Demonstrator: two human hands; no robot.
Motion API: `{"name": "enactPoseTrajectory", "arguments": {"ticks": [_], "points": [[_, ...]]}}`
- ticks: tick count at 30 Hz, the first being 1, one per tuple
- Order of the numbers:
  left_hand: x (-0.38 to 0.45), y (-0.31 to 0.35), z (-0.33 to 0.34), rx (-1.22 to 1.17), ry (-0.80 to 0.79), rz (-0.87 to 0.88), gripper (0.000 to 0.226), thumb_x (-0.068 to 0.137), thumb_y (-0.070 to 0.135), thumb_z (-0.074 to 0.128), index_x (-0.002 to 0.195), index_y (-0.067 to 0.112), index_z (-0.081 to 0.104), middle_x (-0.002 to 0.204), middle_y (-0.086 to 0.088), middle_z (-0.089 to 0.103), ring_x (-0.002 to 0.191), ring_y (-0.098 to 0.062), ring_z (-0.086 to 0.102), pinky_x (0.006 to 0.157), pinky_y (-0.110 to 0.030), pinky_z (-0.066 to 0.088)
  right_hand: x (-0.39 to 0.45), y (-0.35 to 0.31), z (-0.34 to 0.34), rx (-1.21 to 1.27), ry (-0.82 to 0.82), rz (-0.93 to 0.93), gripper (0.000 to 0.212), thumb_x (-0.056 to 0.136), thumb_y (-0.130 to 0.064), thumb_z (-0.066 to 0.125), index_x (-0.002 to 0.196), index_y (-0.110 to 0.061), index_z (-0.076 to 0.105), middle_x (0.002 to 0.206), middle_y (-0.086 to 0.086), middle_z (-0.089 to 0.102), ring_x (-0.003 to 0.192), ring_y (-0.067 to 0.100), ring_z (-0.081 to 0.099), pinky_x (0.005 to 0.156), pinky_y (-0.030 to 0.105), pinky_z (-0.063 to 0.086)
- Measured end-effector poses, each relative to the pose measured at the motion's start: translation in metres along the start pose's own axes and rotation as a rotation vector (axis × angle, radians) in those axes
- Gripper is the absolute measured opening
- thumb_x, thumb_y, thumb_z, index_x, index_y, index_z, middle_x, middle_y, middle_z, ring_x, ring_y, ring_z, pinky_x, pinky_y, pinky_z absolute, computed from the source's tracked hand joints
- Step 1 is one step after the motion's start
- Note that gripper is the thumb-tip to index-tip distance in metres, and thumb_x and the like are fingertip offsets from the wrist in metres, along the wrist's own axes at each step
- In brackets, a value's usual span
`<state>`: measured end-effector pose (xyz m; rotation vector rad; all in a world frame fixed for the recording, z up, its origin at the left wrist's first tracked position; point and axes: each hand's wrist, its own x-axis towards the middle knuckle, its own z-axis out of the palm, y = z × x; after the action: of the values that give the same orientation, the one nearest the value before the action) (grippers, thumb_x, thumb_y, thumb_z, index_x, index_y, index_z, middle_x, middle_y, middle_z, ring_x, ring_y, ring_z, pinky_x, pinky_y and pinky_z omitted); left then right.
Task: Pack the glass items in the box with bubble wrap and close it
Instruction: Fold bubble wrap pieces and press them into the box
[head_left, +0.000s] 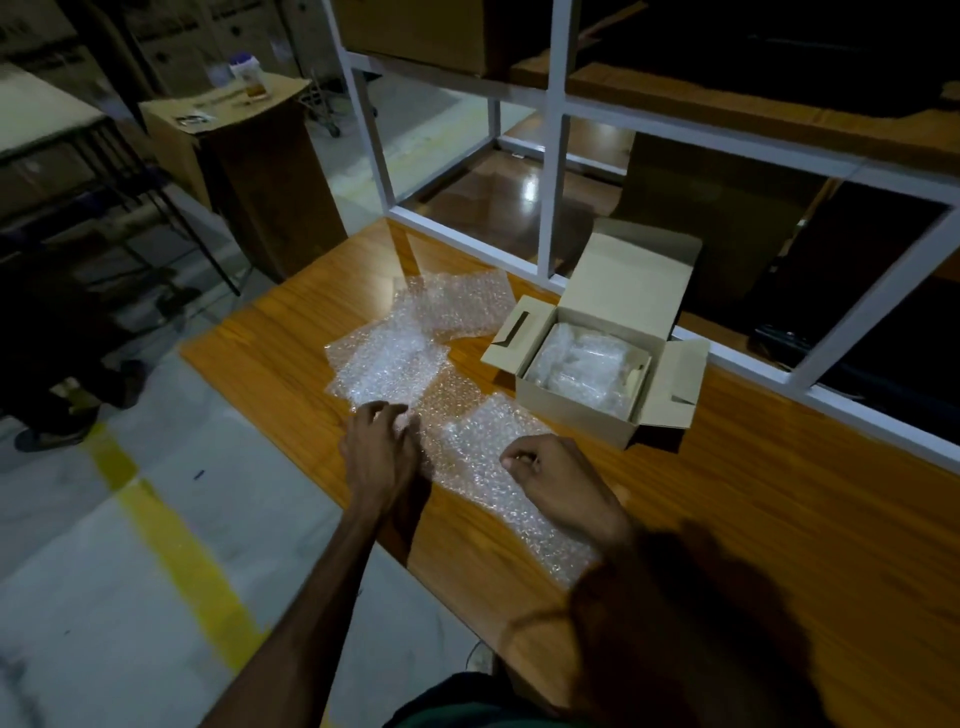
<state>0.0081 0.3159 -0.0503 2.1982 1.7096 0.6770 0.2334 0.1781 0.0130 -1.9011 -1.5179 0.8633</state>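
Dim warehouse, glossy orange wooden surface (779, 519). Nearest: right hand (550, 480) curled, seemingly pinching near clear bubble-wrap sheet (498, 457); left hand (382, 449) loosely curled at its left edge, grip unclear. More loose sheets (410, 343) ahead-left. Open beige cardboard box (587, 374) ahead-right, nearer right hand, flaps up. Contents already wrapped, glass indistinct.
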Motion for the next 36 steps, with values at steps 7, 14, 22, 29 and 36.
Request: {"name": "enactPoseTrajectory", "arguments": {"ticks": [7, 14, 22, 29, 36], "points": [[0.051, -0.034, -0.005, -0.005, -0.033, -0.077, 0.063, 0.096, 0.062, 0.048, 0.14, 0.018, 0.06, 0.137, -0.016, 0.056, 0.125, -0.034, 0.052, 0.096, -0.052, 0.048, 0.025, -0.015, 0.013, 0.033, 0.023, -0.045, 0.02, 0.107, -0.023, 0.061, 0.109, -0.019, 0.08, 0.107, -0.01, 0.077, 0.094, -0.004, 0.064, 0.081, 0.025, 0.052], [0.083, -0.045, -0.007, 0.128, -0.178, -0.101, 0.04, 0.098, 0.052, 0.063, 0.125, 0.023, 0.067, 0.136, -0.01, 0.057, 0.128, -0.029, 0.049, 0.108, -0.058, 0.033, 0.044, -0.025, 0.019, 0.079, 0.043, -0.006, 0.017, 0.106, -0.021, 0.064, 0.108, -0.02, 0.081, 0.099, -0.014, 0.074, 0.088, -0.003, 0.063, 0.073, 0.019, 0.047], [0.085, -0.019, -0.029, -0.363, -0.059, -0.238, 0.022, 0.091, 0.035, 0.078, 0.096, 0.016, 0.068, 0.101, 0.001, 0.07, 0.095, -0.019, 0.067, 0.087, -0.045, 0.058, 0.058, -0.037, 0.021, 0.174, 0.053, 0.013, 0.017, 0.106, -0.023, 0.063, 0.113, -0.023, 0.078, 0.102, -0.018, 0.07, 0.095, 0.0, 0.063, 0.083, 0.028, 0.055], [0.071, 0.009, -0.048, -0.84, 0.062, -0.325, 0.023, 0.087, 0.012, 0.084, 0.082, 0.007, 0.062, 0.078, -0.001, 0.064, 0.076, -0.005, 0.066, 0.077, -0.03, 0.055, 0.066, -0.05, 0.023, 0.184, 0.054, -0.002, 0.027, 0.107, -0.02, 0.062, 0.132, -0.024, 0.07, 0.115, -0.02, 0.063, 0.104, -0.001, 0.06, 0.074, 0.013, 0.041], [0.072, 0.037, -0.081, -1.121, 0.055, -0.229, 0.017, 0.09, 0.006, 0.077, 0.082, 0.017, 0.067, 0.088, 0.0, 0.07, 0.093, -0.022, 0.068, 0.088, -0.043, 0.06, 0.064, -0.052, 0.033, 0.301, 0.016, -0.009, 0.073, 0.099, -0.018, 0.073, 0.16, -0.036, 0.037, 0.157, -0.007, 0.051, 0.141, 0.019, 0.051, 0.103, 0.036, 0.053]]}}
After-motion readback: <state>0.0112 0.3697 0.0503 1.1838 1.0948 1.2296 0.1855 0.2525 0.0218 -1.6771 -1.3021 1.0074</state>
